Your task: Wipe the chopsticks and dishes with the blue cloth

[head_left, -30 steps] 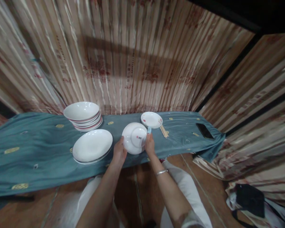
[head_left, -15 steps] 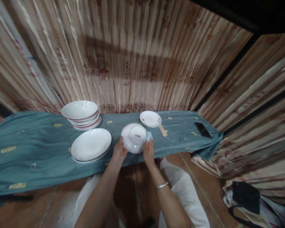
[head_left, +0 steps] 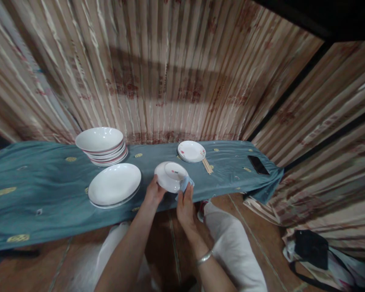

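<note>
A white bowl [head_left: 167, 178] is held bottom-up above the front edge of the cloth-covered table, its round foot with a small printed mark facing me. My left hand [head_left: 155, 192] grips the bowl's left rim. In my right hand [head_left: 186, 207] is a light blue cloth [head_left: 186, 183], pressed against the bowl's lower right side. The fingertips of that hand lie over the cloth, and part of the cloth is hidden beneath them.
White plates [head_left: 114, 184] lie stacked at the left, before a taller stack of red-rimmed bowls [head_left: 100, 140]. Flower-patterned small plates [head_left: 191, 151] and chopsticks [head_left: 207, 166] lie beyond the held bowl. A phone [head_left: 258, 165] rests at the right end; a dark bag [head_left: 312, 248] is lower right.
My right hand has slid the cloth down and left along the bowl's side. The bowl has tilted slightly, while my left hand keeps its hold.
</note>
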`<state>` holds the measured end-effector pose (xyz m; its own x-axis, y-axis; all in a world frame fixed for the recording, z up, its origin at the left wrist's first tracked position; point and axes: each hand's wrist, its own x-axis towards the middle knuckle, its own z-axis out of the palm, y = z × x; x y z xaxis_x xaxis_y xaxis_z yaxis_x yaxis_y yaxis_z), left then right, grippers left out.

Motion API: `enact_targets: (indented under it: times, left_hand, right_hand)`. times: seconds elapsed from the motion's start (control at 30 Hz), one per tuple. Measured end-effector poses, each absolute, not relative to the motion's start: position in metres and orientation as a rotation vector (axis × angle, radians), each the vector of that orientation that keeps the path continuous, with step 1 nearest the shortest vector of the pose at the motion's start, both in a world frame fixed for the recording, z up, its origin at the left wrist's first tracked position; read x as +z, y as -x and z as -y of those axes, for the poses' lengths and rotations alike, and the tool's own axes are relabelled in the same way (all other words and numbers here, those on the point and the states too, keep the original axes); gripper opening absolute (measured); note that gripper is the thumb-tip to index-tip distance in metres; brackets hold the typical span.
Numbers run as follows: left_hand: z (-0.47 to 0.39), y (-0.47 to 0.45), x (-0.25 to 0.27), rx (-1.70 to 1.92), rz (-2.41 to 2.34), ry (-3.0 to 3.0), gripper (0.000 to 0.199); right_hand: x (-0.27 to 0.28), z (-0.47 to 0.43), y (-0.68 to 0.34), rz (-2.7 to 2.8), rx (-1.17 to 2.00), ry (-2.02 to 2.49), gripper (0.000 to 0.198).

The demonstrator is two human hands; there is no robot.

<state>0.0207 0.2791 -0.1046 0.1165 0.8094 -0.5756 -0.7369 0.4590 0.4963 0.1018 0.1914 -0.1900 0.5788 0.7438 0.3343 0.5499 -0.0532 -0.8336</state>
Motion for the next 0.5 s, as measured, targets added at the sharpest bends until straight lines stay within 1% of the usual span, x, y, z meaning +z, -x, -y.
enact_targets:
  times: [0.17,0.5]
  left_hand:
    - [-0.278,-0.019,-0.104,1.127,-0.927,-0.106,0.018]
    - [-0.282,-0.023,-0.104,1.182,-0.84,-0.122,0.018]
  right_hand:
    - [-0.19,-0.178,-0.088,1.199,0.132,1.762,0.057]
    - [-0.167,-0.165,-0.08,1.629,-0.097,1.778,0.052]
